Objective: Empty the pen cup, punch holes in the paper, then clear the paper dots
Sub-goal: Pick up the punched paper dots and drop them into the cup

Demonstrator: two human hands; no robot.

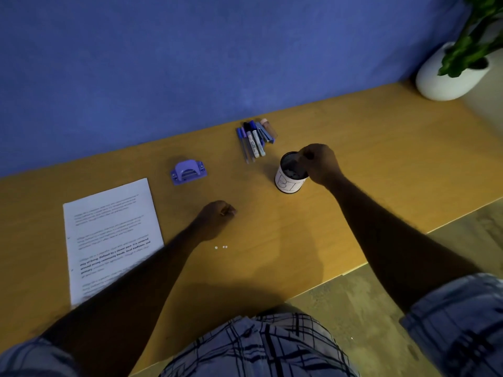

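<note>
The pen cup (290, 178) stands upright on the bench (367, 126), right of centre, a white label around it with hand-drawn letters of which only part faces the camera. Its inside is dark; some greyish stuff lies in it, too dim to name. The right hand (319, 164) hangs over the cup's far right rim, hiding that edge. Its fingers (304, 155) are bunched together and point down at the opening, and whether they pinch anything cannot be told.

The left hand (217, 213) rests on the bench near the middle, its fingers curled in toward the palm. The fingertips are tucked under, so anything they may hold is hidden.

Three small white paper dots (220, 247) lie on the bench just nearer than the left hand, apart from it. The paper (109, 235) lies flat at left, its near corner covered by the left forearm and its print mostly blurred. The purple hole punch (188, 171) sits just beyond the sheet's far right corner. The pens (255, 140) lie bundled on the bench beyond the cup. At far right a white plant pot (446, 77) is cut off by the frame edge.
</note>
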